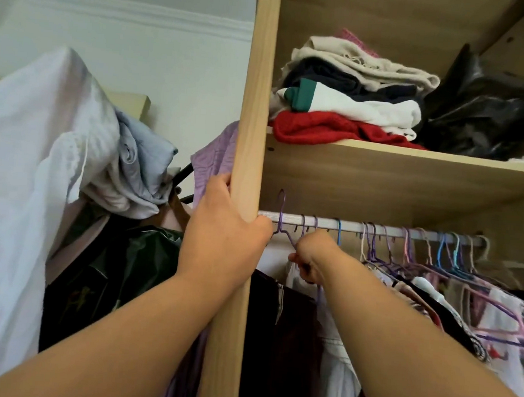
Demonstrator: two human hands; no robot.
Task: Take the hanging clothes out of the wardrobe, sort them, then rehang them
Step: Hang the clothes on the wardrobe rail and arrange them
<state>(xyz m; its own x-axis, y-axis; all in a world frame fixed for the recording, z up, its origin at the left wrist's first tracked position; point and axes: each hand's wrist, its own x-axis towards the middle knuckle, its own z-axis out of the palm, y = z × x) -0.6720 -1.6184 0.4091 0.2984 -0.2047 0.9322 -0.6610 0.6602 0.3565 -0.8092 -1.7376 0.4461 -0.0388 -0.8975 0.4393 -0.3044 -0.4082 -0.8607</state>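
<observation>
A white rail (386,230) crosses the wardrobe under a shelf and carries several purple, blue and pink hangers. My right hand (311,257) is shut on a purple hanger (281,220) whose hook stands above the rail at its left end. A white garment (335,370) hangs below that hand. Dark garments (278,331) hang at the left end, and more clothes (452,310) fill the right. My left hand (223,229) grips the wardrobe's wooden side panel (254,103).
Folded clothes (349,111) and a black plastic bag (483,112) sit on the shelf (413,169) above the rail. Left of the panel, a heap of white, grey and lilac garments (38,155) hangs over dark items.
</observation>
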